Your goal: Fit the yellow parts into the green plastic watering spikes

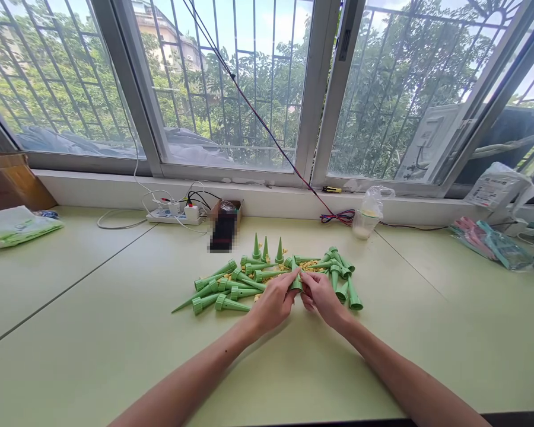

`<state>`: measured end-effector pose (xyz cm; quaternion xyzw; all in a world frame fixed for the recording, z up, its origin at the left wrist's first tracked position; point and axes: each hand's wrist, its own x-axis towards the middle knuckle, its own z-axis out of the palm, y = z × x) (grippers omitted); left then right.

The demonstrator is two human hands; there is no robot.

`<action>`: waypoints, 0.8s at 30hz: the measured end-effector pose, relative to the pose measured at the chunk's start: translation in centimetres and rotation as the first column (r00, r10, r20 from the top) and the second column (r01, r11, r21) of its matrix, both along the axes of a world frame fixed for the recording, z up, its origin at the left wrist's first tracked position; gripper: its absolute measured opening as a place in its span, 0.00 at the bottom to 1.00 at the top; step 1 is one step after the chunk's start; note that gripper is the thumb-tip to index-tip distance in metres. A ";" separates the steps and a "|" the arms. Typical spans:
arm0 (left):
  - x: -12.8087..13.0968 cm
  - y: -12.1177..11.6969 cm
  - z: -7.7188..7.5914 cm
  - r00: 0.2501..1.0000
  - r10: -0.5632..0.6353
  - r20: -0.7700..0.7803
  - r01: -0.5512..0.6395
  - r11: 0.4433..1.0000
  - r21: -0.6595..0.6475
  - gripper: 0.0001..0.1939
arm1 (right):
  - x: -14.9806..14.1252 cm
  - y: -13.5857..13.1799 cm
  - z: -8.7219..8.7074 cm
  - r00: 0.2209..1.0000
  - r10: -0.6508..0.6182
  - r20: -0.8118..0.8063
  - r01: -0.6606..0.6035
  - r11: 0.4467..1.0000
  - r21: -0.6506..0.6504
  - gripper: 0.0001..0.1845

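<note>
My left hand is closed around a green plastic cone-shaped spike, held with its narrow tip up and away from me. At the spike's right side, my right hand has its fingers pinched together; whether a small piece is between them is hidden. Several green spikes with ribbed caps lie in a heap to the left. Another group of green cones, some with open wide ends, lies right of my hands. Small yellow pieces are scattered behind the hands, and a few spikes stand upright at the back.
A power strip with plugs and a small box sit near the window sill. Farther right are coiled cables, a plastic cup with a bag and packaged items. A plastic bag lies far left.
</note>
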<state>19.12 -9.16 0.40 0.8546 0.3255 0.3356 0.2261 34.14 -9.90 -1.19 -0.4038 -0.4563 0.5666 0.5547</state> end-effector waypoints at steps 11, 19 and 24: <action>0.0 0.9 -0.5 0.970 -0.005 0.242 0.097 0.924 -0.371 0.25 | 0.4 -0.2 0.2 0.928 -0.109 0.356 0.022 0.971 0.238 0.20; -0.2 1.5 0.0 0.902 -0.003 0.432 0.300 0.725 -0.620 0.28 | 0.6 -0.2 0.1 0.838 -0.207 0.506 0.006 0.929 0.371 0.20; -0.2 1.4 -0.1 0.908 -0.040 0.417 0.304 0.747 -0.591 0.26 | 0.6 -0.2 0.1 0.817 -0.229 0.530 0.023 0.930 0.367 0.20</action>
